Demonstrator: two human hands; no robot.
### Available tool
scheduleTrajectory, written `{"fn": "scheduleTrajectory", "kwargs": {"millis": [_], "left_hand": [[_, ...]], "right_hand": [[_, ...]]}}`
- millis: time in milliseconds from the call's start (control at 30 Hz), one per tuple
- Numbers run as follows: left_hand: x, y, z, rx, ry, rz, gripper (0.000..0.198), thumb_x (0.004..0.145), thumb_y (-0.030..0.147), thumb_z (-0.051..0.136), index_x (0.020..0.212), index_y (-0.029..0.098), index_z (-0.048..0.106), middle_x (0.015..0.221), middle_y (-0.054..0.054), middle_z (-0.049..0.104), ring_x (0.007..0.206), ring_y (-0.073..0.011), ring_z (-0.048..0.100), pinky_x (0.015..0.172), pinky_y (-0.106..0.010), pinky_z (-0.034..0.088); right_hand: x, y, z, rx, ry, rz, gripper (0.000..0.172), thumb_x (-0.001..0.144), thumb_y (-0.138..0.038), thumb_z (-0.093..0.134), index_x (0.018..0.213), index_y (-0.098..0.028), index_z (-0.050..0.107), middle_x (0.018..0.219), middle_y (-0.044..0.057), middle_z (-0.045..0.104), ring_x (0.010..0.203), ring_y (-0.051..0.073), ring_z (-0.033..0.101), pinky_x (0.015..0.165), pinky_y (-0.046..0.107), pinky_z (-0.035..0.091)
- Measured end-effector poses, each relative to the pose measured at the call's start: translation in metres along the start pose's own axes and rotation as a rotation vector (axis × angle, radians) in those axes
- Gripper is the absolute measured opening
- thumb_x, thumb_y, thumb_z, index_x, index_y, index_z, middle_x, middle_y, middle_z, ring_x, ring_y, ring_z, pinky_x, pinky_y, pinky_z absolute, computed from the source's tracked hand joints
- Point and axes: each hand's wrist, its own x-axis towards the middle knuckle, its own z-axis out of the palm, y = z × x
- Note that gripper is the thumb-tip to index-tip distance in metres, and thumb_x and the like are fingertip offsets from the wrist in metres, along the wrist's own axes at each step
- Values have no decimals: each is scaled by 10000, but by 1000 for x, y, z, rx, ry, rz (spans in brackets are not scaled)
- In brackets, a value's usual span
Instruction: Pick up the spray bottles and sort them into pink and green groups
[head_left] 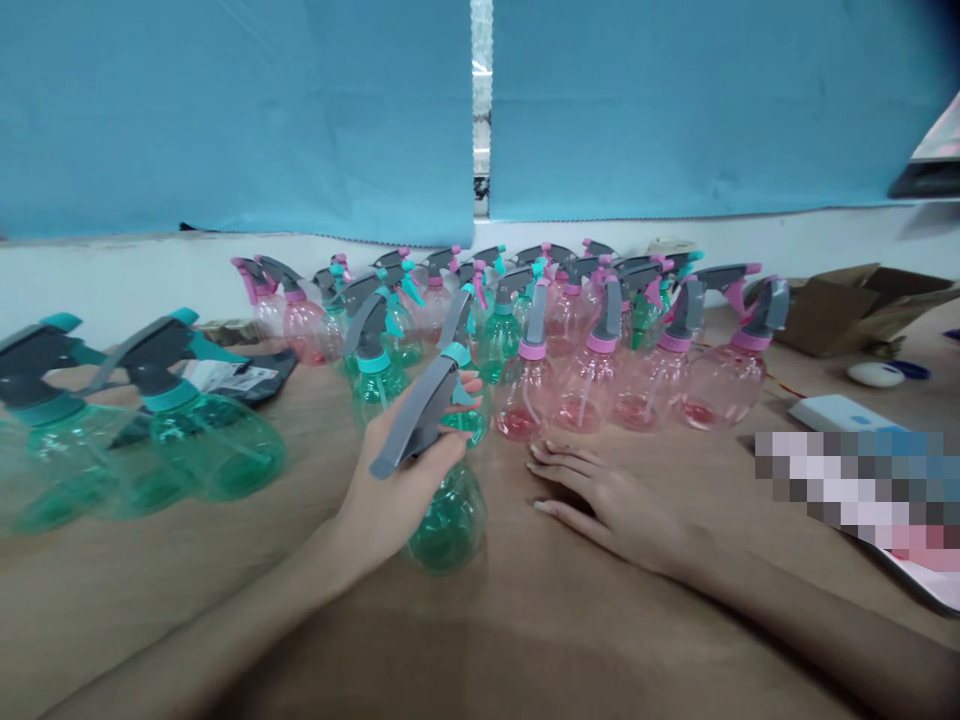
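Observation:
My left hand (405,490) is closed around the neck of a green spray bottle (448,520) with a grey and teal trigger head. That bottle is near the middle of the table, slightly tilted, with a little liquid-like green at its base. My right hand (611,495) lies on the tabletop, fingers stretched out and holding nothing. Just beyond its fingertips stands a row of pink spray bottles (525,395) with grey heads and pink collars. Another green spray bottle (379,385) is behind my left hand.
More green spray bottles (217,450) stand at the left. Pink and green ones crowd the back. A dark plastic bag (274,375) lies behind the left bottles. On the right are an open cardboard box (832,315), a white oval object (876,374) and a white box (840,412).

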Motion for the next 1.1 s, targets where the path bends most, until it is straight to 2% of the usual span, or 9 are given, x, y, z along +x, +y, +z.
{"fn": "scheduleTrajectory", "kwargs": {"millis": [167, 333, 500, 633, 733, 867, 1000, 1100], "left_hand": [[-2, -1, 0, 1, 9, -17, 372, 781, 213, 528, 1143, 294, 564, 1209, -12, 627, 918, -246, 653, 866, -444, 514], [-3, -5, 0, -10, 15, 32, 383, 791, 162, 505, 1153, 283, 540, 1130, -22, 651, 988, -235, 631, 897, -417, 500], [-4, -8, -1, 34, 36, 79, 315, 812, 174, 523, 1112, 268, 543, 1090, -29, 647, 1065, -232, 601, 924, -395, 489], [-9, -8, -6, 77, 35, 82, 345, 830, 216, 538, 1172, 253, 519, 1157, -52, 621, 1079, -239, 597, 873, -384, 515], [-17, -9, -16, 111, 10, 89, 384, 843, 244, 542, 1222, 253, 488, 1215, -74, 592, 1071, -253, 601, 845, -398, 524], [-30, -10, -34, 145, 25, 94, 367, 865, 299, 541, 1227, 276, 482, 1263, -66, 556, 1096, -249, 582, 906, -421, 492], [-39, -12, -55, 208, 91, 52, 400, 868, 407, 546, 1248, 306, 470, 1249, -47, 564, 1100, -237, 571, 954, -427, 450], [-42, -13, -71, 274, 143, 60, 412, 857, 449, 549, 1232, 294, 483, 1237, -45, 567, 1112, -237, 555, 963, -420, 435]], "right_hand": [[1, 0, 0, -35, -36, -13, 438, 945, -429, 428, 1317, -209, 502, 1346, 71, 537, 1294, 236, 420, 1074, 457, 354], [4, -7, 1, -103, -8, -12, 413, 941, -430, 432, 1285, -224, 530, 1320, 76, 558, 1262, 252, 461, 1043, 474, 386], [11, -35, -8, -80, 17, 23, 435, 904, -489, 477, 1254, -237, 533, 1266, 82, 597, 1127, 278, 577, 897, 465, 499], [23, -70, -15, -16, 29, 20, 524, 866, -550, 509, 1271, -218, 482, 1187, 85, 640, 1031, 276, 627, 848, 432, 512], [36, -95, -14, 26, 45, -21, 570, 834, -592, 530, 1254, -210, 474, 1118, 100, 660, 959, 280, 650, 795, 411, 520], [54, -124, -3, 37, 85, -19, 653, 766, -665, 553, 1206, -187, 490, 998, 109, 671, 873, 297, 659, 709, 409, 528], [73, -148, 12, 67, 129, -11, 718, 734, -707, 545, 1180, -146, 502, 960, 116, 669, 881, 300, 652, 735, 412, 526], [87, -164, 23, 54, 172, -5, 770, 715, -736, 533, 1192, -133, 497, 1004, 139, 665, 944, 326, 633, 754, 430, 520]]}}
